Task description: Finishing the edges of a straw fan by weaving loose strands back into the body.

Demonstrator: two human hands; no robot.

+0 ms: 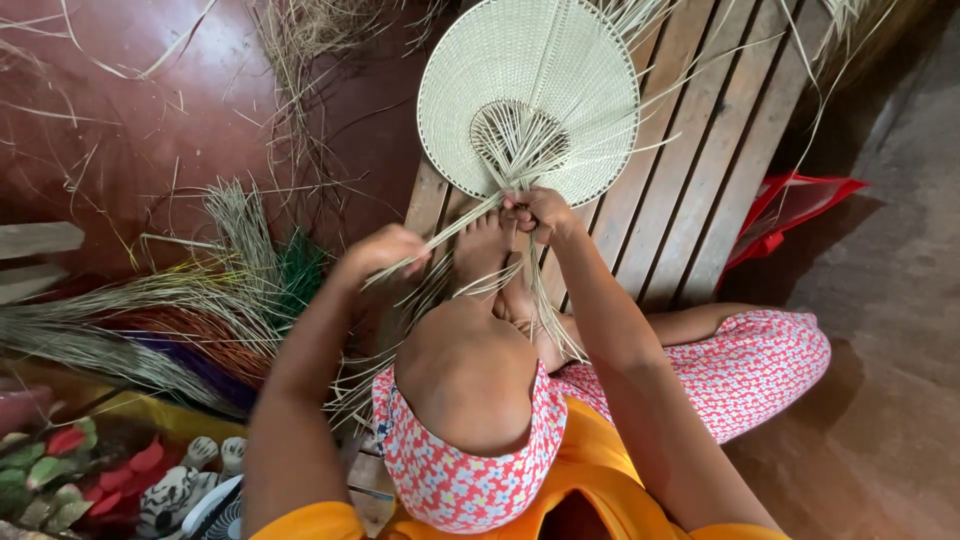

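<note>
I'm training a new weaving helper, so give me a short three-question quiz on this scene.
1. True or false: the woven fan lies on a wooden slatted platform.
2. Which hand pinches the strands at the fan's base: A) left hand B) right hand?
3. What presses on the strands between the hands?

Key: 1 true. 2 B. 3 The person's foot.

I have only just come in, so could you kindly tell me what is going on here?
A person sits on a slatted wooden bench, working on a round woven fan. The right hand pinches the loose strands at the fan's base, with a bare foot resting just below it. The left hand pulls a few strands sideways. Bundles of plain and dyed straw lie on the floor to the left.
</note>
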